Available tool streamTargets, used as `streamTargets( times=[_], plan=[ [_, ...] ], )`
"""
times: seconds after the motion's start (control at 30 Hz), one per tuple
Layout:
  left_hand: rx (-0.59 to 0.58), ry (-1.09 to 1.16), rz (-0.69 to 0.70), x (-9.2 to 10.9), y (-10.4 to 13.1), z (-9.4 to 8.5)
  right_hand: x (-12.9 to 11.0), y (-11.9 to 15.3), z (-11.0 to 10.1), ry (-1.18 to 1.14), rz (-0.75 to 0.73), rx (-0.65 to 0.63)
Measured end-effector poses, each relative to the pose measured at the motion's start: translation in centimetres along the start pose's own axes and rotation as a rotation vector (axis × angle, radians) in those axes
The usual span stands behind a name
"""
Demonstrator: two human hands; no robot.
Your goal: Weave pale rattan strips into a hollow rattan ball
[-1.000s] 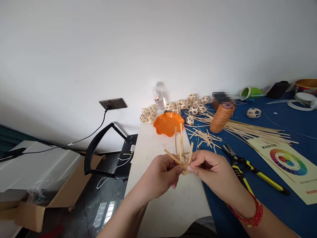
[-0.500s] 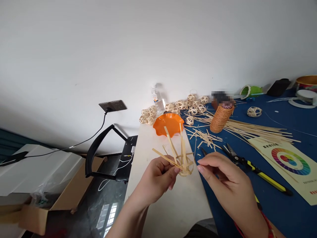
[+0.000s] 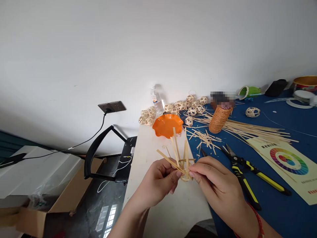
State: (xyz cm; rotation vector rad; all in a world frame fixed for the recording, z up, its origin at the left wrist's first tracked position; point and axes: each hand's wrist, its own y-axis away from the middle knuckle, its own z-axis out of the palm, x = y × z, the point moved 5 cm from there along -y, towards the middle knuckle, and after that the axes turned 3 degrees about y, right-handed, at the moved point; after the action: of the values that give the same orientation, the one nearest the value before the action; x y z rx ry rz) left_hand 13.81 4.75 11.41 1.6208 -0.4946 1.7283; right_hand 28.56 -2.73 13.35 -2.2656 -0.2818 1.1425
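Between my two hands is a partly woven ball of bamboo strips (image 3: 184, 162), with several strip ends sticking up and out from it. My left hand (image 3: 163, 175) pinches its left side between thumb and fingers. On the other side, the thumb and forefinger of my right hand (image 3: 215, 180) are closed on the weave. The fingertips hide part of the lower weave. Beyond the hands lies an orange wavy-edged dish (image 3: 167, 125). Finished woven balls (image 3: 190, 107) sit in a cluster behind it.
Pruning shears (image 3: 245, 165) with yellow-black handles lie right of my right hand. Cut strips (image 3: 204, 138) and long strips (image 3: 257, 129) spread behind them. A cord-wrapped bottle (image 3: 220, 119), a colour-wheel card (image 3: 287, 165) and a water bottle (image 3: 157, 99) stand or lie farther back. A black chair (image 3: 99, 152) is at left.
My right hand has moved left and now pinches the weave, where before it was apart from it. My left hand keeps its hold, and the piece has shifted slightly right.
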Motion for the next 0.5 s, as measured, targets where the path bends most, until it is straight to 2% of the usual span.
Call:
streamTargets(
  times=[0.2, 0.3, 0.4, 0.5],
  plan=[
    [0.033, 0.01, -0.039, -0.5, 0.1, -0.2, -0.2, -0.2, 0.2, 0.003, 0.003, -0.153],
    [0.03, 0.036, -0.029, -0.7, -0.1, -0.2, -0.1, -0.3, 0.3, 0.023, 0.011, -0.185],
    [0.028, 0.081, -0.015, -1.3, -0.5, -0.4, 0.0, -0.1, 0.1, 0.011, 0.019, -0.096],
    [0.058, 0.191, 0.013, -2.0, -1.0, -0.9, 0.5, 0.7, -0.7, -0.028, 0.099, 0.089]
  ],
)
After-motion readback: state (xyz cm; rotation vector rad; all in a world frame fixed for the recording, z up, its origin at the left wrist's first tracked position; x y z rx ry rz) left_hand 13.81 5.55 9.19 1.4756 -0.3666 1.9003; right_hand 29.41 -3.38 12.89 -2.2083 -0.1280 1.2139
